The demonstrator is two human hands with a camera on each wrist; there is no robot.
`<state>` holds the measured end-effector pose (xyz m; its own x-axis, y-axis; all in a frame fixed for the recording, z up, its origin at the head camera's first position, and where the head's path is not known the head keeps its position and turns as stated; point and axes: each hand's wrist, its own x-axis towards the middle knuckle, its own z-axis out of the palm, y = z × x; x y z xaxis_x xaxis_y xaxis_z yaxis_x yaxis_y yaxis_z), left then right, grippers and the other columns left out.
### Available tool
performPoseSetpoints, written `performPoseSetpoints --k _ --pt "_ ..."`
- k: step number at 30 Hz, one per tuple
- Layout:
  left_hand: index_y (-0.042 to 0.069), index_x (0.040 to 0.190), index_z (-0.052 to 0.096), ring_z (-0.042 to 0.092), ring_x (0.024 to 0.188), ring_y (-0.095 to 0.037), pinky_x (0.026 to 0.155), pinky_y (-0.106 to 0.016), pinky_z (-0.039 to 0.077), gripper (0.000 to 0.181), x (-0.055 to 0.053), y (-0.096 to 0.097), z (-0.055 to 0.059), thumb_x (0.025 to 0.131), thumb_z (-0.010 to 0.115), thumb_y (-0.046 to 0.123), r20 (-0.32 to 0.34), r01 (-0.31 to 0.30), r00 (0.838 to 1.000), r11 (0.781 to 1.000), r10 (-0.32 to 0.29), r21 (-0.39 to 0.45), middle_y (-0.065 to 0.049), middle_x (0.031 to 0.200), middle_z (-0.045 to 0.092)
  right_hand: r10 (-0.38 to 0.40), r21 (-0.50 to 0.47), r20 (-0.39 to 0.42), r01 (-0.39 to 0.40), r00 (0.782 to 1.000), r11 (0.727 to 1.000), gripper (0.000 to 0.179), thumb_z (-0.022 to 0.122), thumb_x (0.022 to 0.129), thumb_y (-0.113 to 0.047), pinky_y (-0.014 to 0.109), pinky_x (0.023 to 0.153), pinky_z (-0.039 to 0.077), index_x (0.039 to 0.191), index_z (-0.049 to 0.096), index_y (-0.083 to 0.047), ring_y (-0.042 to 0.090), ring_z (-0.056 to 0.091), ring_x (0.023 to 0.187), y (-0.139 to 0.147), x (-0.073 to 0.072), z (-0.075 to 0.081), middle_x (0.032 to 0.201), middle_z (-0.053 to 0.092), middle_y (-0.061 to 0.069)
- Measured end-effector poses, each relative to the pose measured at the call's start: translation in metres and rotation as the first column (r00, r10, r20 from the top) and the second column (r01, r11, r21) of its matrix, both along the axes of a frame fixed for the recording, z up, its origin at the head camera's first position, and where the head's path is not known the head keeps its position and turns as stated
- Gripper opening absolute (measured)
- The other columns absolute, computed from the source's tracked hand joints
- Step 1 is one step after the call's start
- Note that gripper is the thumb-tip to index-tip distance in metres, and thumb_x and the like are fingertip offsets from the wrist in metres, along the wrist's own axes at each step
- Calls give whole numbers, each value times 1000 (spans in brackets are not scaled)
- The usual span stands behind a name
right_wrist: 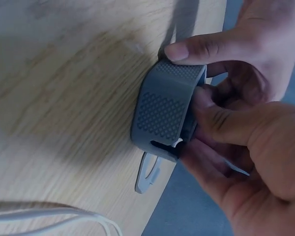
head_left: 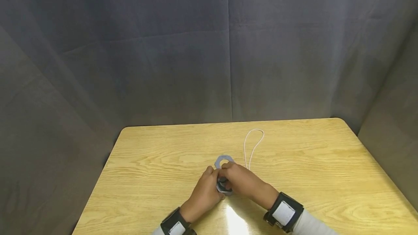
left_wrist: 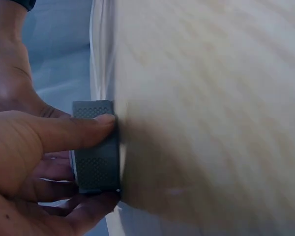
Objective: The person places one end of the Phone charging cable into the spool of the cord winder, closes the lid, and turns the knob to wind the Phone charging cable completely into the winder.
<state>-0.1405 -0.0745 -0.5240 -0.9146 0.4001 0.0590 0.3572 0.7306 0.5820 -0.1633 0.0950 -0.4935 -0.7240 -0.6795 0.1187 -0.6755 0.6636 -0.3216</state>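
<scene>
A grey, many-sided plastic case (right_wrist: pixel 161 115) with dotted grip patches and a slot in its wall stands on the table, its open side up. My left hand (head_left: pixel 204 190) grips the case by its outer wall, thumb on one textured patch (left_wrist: pixel 93 169). From the other side my right hand (head_left: pixel 244 181) reaches into the open side, thumb and fingers pinching a dark part inside that is mostly hidden. Just beyond the case, a flat grey ring-shaped piece (head_left: pixel 224 156) with a large hole lies close against it; whether they are joined I cannot tell.
A loop of thin white cord (head_left: pixel 245 148) lies behind my right hand, its near end hidden. The wooden table (head_left: pixel 156 151) has rounded far corners. Grey curtains (head_left: pixel 176 64) hang behind it and at both sides.
</scene>
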Motion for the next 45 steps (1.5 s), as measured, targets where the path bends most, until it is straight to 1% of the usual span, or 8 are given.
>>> performPoseSetpoints --k 7,13,18,22,27,33,39,45 --pt "-8 142 51 52 94 -14 83 -28 56 89 -2 1 1 67 96 11 0 3 1000 1000 -3 -16 -8 109 55 -78 -75 -34 76 996 994 22 84 81 -10 23 78 59 101 75 -10 12 62 94 11 4 -2 100 67 0" --pt "-12 152 34 56 119 -31 92 -37 60 119 8 5 10 60 98 27 -96 -59 994 994 51 -87 -22 133 53 -323 -86 -38 319 946 944 26 85 79 -3 30 72 62 101 71 0 23 69 89 28 25 11 97 68 8" --pt "-8 146 46 59 115 -25 92 -29 61 81 27 26 26 80 86 20 -210 -20 978 1000 16 -16 -17 130 58 -410 11 2 410 912 912 19 84 76 6 24 61 60 90 71 4 23 68 71 47 50 15 84 67 13" --pt "-6 135 56 61 104 -18 89 -18 58 47 36 53 27 93 72 8 -177 96 980 995 -96 -9 -11 116 62 -412 89 -11 411 911 907 12 80 80 7 20 55 56 86 69 6 16 61 60 58 66 6 74 63 10" --pt "-7 131 60 60 104 -18 90 -20 56 39 39 80 16 94 69 0 -76 149 985 984 -157 -98 -10 112 63 -430 107 37 424 902 899 9 74 88 6 25 60 58 94 68 7 18 61 65 60 76 -12 76 63 9" --pt "-2 109 71 51 83 -13 72 -17 49 20 30 92 3 89 70 -3 -94 121 986 981 -136 -155 -5 96 57 -450 1 201 459 870 888 11 68 92 2 23 57 43 84 62 -4 12 45 64 54 80 -23 71 50 0" --pt "2 92 74 48 78 -11 67 -15 45 5 26 95 -6 89 71 0 -83 105 990 986 -116 -127 -3 90 53 -472 -42 215 491 855 870 20 65 95 2 19 54 41 77 58 -5 10 44 59 54 83 -27 66 49 -1" --pt "-3 107 71 52 79 -8 69 -17 48 20 23 94 -7 87 73 -1 14 11 1000 993 -13 117 -3 89 58 -516 -4 140 521 845 853 16 73 89 2 21 55 49 79 62 0 11 51 60 56 74 -16 68 55 2"
